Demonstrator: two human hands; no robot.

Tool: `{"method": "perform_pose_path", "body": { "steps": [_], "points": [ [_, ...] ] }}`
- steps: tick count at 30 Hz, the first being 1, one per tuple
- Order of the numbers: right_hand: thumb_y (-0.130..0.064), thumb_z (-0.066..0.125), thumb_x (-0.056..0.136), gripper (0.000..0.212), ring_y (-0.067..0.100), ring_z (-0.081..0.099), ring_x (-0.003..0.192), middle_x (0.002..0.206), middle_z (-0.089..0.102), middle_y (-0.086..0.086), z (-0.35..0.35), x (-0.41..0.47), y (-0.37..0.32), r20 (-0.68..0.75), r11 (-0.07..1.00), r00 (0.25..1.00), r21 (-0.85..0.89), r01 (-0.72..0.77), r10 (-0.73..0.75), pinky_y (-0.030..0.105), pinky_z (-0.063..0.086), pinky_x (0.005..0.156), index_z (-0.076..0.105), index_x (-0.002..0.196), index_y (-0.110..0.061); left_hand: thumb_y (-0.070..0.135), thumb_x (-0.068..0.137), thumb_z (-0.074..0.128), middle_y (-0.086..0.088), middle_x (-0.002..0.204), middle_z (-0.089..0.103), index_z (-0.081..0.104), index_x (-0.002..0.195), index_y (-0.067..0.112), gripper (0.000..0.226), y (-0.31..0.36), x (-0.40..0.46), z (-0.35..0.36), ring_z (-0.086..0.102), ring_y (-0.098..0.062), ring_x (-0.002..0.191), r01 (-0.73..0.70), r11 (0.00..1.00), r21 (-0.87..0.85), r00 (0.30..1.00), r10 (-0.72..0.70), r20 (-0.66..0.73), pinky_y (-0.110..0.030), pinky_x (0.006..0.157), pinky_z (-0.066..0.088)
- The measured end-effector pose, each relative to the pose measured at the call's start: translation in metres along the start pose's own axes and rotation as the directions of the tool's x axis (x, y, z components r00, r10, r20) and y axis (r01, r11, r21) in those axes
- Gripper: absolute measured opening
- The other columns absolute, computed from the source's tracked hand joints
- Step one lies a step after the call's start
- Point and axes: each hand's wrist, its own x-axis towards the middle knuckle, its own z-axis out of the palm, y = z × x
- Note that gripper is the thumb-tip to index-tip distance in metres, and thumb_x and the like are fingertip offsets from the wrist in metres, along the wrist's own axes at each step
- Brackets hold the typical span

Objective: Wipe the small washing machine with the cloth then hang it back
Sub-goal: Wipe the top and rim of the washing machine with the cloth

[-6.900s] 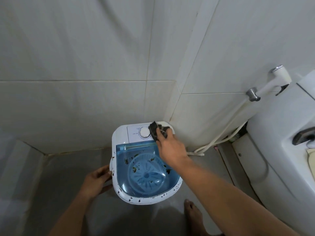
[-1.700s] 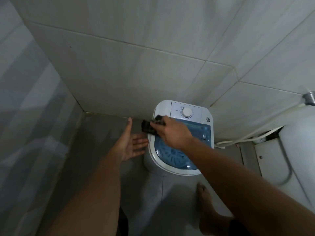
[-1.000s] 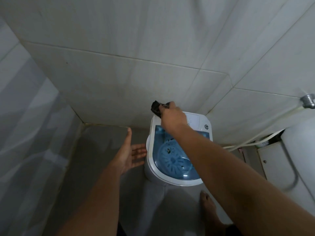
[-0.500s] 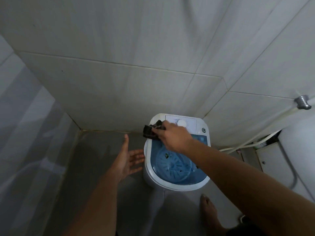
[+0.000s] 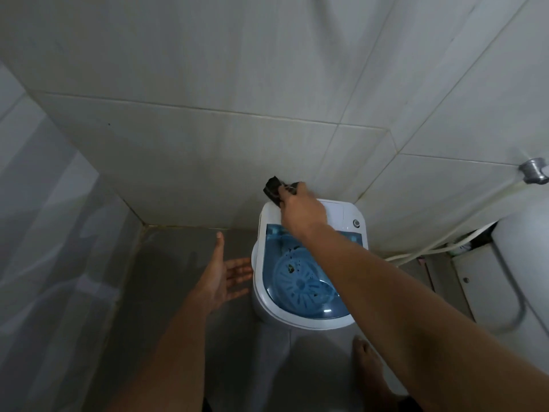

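A small white washing machine point(image 5: 264, 233) with a blue see-through lid point(image 5: 300, 286) stands on the floor in the corner of a tiled room. Dark specks lie under the lid. My right hand point(image 5: 301, 212) is shut on a dark cloth point(image 5: 273, 188) at the machine's back left corner, over the control panel. The dial is hidden under that hand. My left hand point(image 5: 224, 275) hangs open beside the machine's left side, fingers spread, close to its wall, holding nothing.
Tiled walls close in behind and to the left. A white hose point(image 5: 427, 251) runs from a metal wall fitting point(image 5: 534, 171) down to the floor at the right, next to a white toilet body point(image 5: 523, 263). My bare foot point(image 5: 370, 367) stands in front of the machine.
My right hand with the cloth has gone back and forth along the machine's left rim and now sits at the back left corner again. My left hand stays open beside the machine.
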Motion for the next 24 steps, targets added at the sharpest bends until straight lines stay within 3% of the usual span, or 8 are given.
{"method": "perform_pose_path", "body": {
  "steps": [4, 8, 10, 13, 15, 18, 22, 24],
  "points": [
    [-0.03, 0.054, 0.1, 0.05, 0.038, 0.061, 0.098, 0.128, 0.05, 0.017, 0.028, -0.093, 0.009, 0.057, 0.941, 0.942, 0.099, 0.325, -0.331, 0.047, 0.058, 0.072, 0.046, 0.15, -0.028, 0.101, 0.059, 0.026, -0.011, 0.121, 0.071, 0.067, 0.123, 0.01, 0.119, 0.001, 0.001, -0.001, 0.063, -0.026, 0.117, 0.001, 1.0, -0.022, 1.0, -0.001, -0.006, -0.05, 0.106, 0.044],
    [-0.038, 0.049, 0.103, 0.048, 0.025, 0.059, 0.097, 0.122, 0.051, 0.01, 0.02, -0.116, 0.05, 0.267, 0.665, 0.632, 0.044, 0.746, -0.727, 0.041, 0.058, 0.072, 0.041, 0.151, -0.034, 0.103, 0.055, 0.026, -0.01, 0.12, 0.073, 0.069, 0.122, 0.011, 0.121, -0.002, 0.0, -0.001, 0.064, -0.027, 0.116, 0.002, 1.0, -0.016, 1.0, -0.002, 0.004, -0.05, 0.107, 0.043],
    [-0.04, 0.05, 0.103, 0.05, 0.026, 0.058, 0.097, 0.123, 0.051, 0.01, 0.007, -0.083, 0.059, 0.227, 0.692, 0.684, -0.058, 0.72, -0.693, 0.042, 0.057, 0.073, 0.038, 0.152, -0.039, 0.102, 0.057, 0.026, -0.009, 0.122, 0.071, 0.069, 0.123, 0.012, 0.12, -0.001, -0.001, 0.0, 0.064, -0.025, 0.117, 0.014, 1.0, -0.02, 1.0, -0.014, 0.006, -0.047, 0.103, 0.046],
    [-0.036, 0.051, 0.104, 0.049, 0.037, 0.059, 0.103, 0.127, 0.051, 0.015, -0.002, -0.04, 0.048, 0.024, 0.955, 0.956, -0.053, 0.292, -0.291, 0.044, 0.053, 0.074, 0.043, 0.152, -0.036, 0.1, 0.062, 0.024, -0.009, 0.123, 0.07, 0.069, 0.122, 0.012, 0.116, 0.001, -0.004, 0.003, 0.063, -0.023, 0.117, 0.017, 1.0, -0.014, 1.0, -0.018, -0.009, -0.046, 0.101, 0.047],
    [-0.032, 0.051, 0.103, 0.05, 0.04, 0.06, 0.102, 0.127, 0.051, 0.017, 0.004, -0.044, 0.03, -0.002, 0.991, 0.991, 0.024, 0.135, -0.135, 0.046, 0.055, 0.074, 0.045, 0.152, -0.031, 0.101, 0.06, 0.025, -0.009, 0.122, 0.07, 0.069, 0.123, 0.012, 0.117, 0.003, -0.006, 0.005, 0.063, -0.023, 0.116, 0.011, 1.0, -0.004, 1.0, -0.011, -0.009, -0.046, 0.102, 0.047],
    [-0.033, 0.051, 0.102, 0.052, 0.038, 0.061, 0.096, 0.124, 0.051, 0.016, 0.025, -0.102, 0.023, 0.065, 0.926, 0.924, 0.067, 0.373, -0.377, 0.046, 0.057, 0.069, 0.042, 0.153, -0.029, 0.102, 0.057, 0.028, -0.01, 0.12, 0.072, 0.07, 0.12, 0.011, 0.119, 0.002, -0.003, 0.003, 0.064, -0.025, 0.115, 0.006, 1.0, -0.004, 1.0, -0.006, -0.022, -0.047, 0.103, 0.047],
    [-0.038, 0.051, 0.102, 0.05, 0.025, 0.059, 0.1, 0.124, 0.053, 0.011, 0.022, -0.132, 0.07, 0.23, 0.594, 0.573, 0.031, 0.804, -0.787, 0.039, 0.055, 0.077, 0.043, 0.151, -0.032, 0.104, 0.049, 0.031, -0.008, 0.121, 0.072, 0.069, 0.122, 0.012, 0.124, -0.001, 0.0, 0.001, 0.063, -0.024, 0.118, 0.007, 1.0, 0.013, 1.0, -0.007, -0.004, -0.049, 0.107, 0.043],
    [-0.037, 0.056, 0.099, 0.051, 0.026, 0.061, 0.095, 0.12, 0.056, 0.012, 0.019, -0.105, 0.083, 0.128, 0.709, 0.71, -0.06, 0.703, -0.693, 0.037, 0.054, 0.069, 0.047, 0.149, -0.032, 0.104, 0.049, 0.032, -0.008, 0.121, 0.072, 0.069, 0.122, 0.012, 0.123, -0.002, 0.001, 0.001, 0.064, -0.023, 0.117, -0.002, 1.0, 0.012, 1.0, 0.002, 0.007, -0.05, 0.106, 0.044]
  ]
}}
